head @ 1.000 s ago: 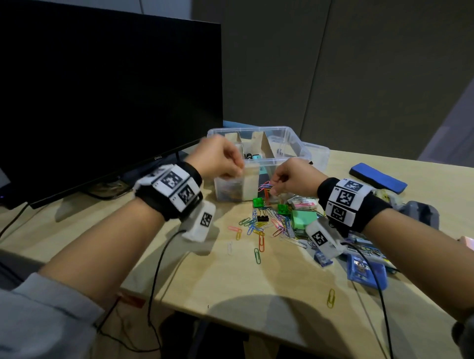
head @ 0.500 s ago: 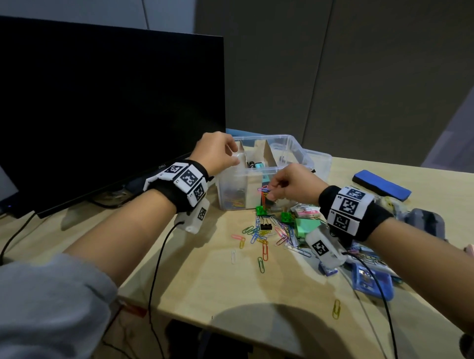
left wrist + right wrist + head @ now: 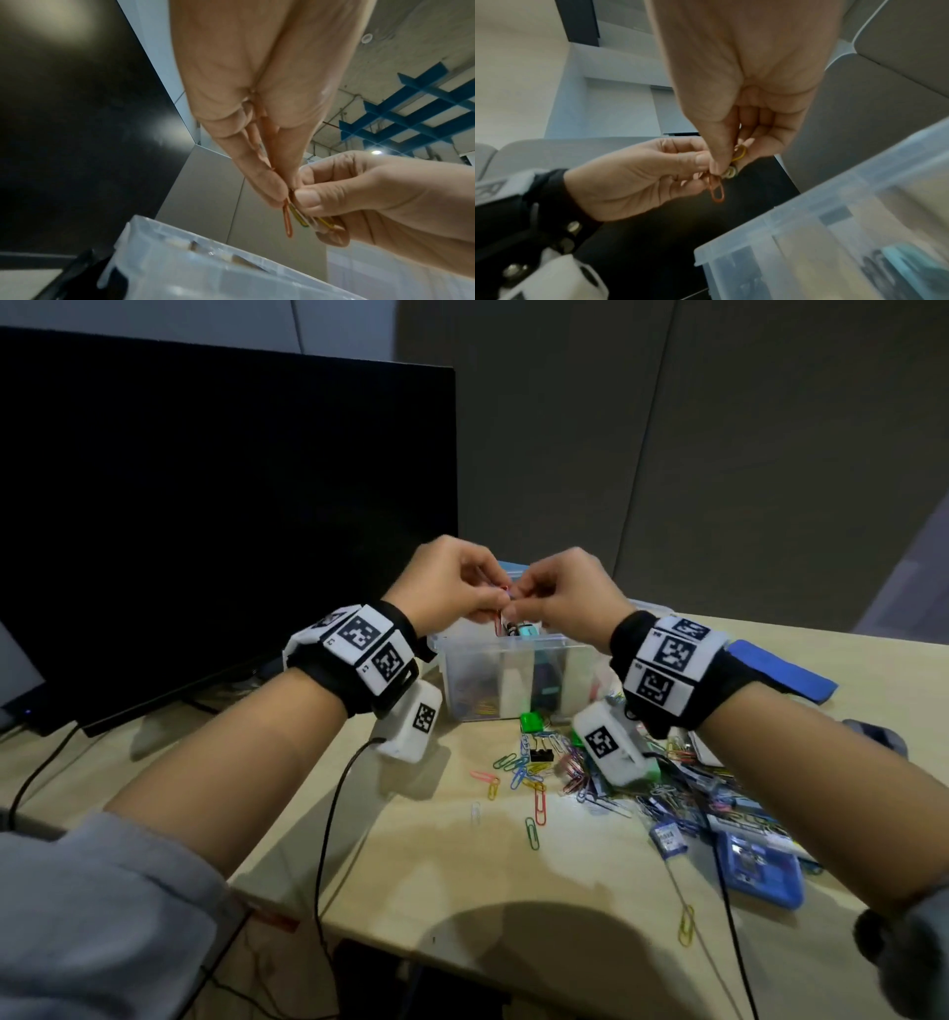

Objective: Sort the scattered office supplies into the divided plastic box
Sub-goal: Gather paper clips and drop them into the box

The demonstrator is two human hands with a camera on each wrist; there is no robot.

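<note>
An orange paper clip (image 3: 287,219) is pinched by the left hand (image 3: 447,588), while a small bunch of paper clips (image 3: 312,220) is gripped by the right hand (image 3: 565,595). Both are held just above the divided plastic box (image 3: 513,680), probably so the tangled clips can be separated and dropped in.

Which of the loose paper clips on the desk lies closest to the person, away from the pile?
The yellow paper clip, alone by the desk's near edge; the others cluster near the box.
</note>
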